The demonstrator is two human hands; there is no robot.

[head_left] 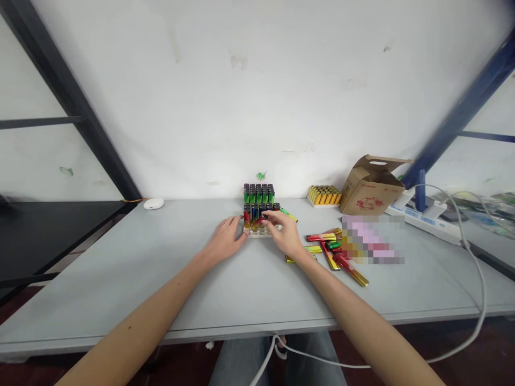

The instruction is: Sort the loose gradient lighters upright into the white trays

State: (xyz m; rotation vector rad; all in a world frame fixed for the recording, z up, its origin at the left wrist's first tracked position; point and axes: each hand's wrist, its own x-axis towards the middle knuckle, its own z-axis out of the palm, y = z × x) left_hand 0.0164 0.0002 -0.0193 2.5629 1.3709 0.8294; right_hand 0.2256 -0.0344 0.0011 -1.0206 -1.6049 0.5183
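Note:
A pale tray with round holes (259,234) sits on the table against the wall side. Upright lighters with black tops fill its back rows, green ones (258,193) at the rear and red and blue ones (255,213) further forward. My right hand (284,231) is closed in a pinch on a gold-coloured lighter (258,222) that leans over the front holes. At the tray's left side lies my left hand (226,236), its fingers stretched out and its thumb by the tray's front left corner.
Loose red, gold and green lighters (330,256) lie right of my right forearm. Behind them stand a block of yellow lighters (325,195), an open cardboard box (372,187) and a white power strip (426,222) with a trailing cable. A white case (154,203) rests far left.

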